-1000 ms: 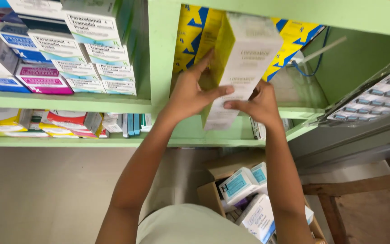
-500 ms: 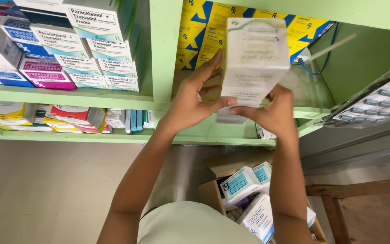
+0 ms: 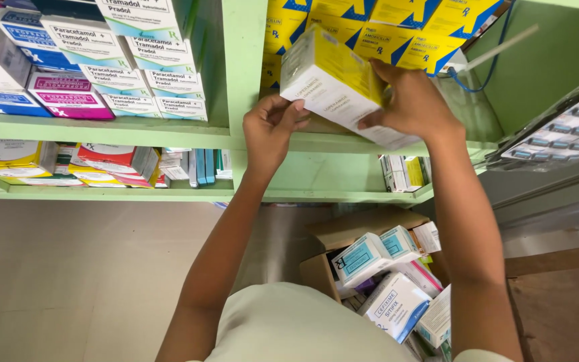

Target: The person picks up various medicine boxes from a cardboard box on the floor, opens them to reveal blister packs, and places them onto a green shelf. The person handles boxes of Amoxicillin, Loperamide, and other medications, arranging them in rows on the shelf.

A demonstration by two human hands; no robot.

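Head view: I'm holding a white box [image 3: 343,84] with a yellow top face, long and rectangular, tilted so its left end points up toward the upper shelf opening. It sits at the front edge of the green shelf [image 3: 169,131], right in front of the stack of yellow boxes [image 3: 397,27]. My right hand [image 3: 413,100] wraps the right end, fingers [image 3: 376,122] closed on the lower side, thumb on top. My left hand [image 3: 273,127] is at the left lower corner, fingers curled, tips touching the box edge; can't tell how firm that grip is.

To the left of the green divider, white and blue cartons [image 3: 129,60] are stacked in the next compartment. Below, an open cardboard box [image 3: 363,228] on the floor holds more white-and-blue packs [image 3: 363,258].

Versus half a second ago: the box was upright then, narrow face toward me, held between both palms. Now it's rotated to lie nearly flat and is closer to the yellow stack. Left hand has dropped from the box's side to its corner. Right hand has moved from below to around the end.
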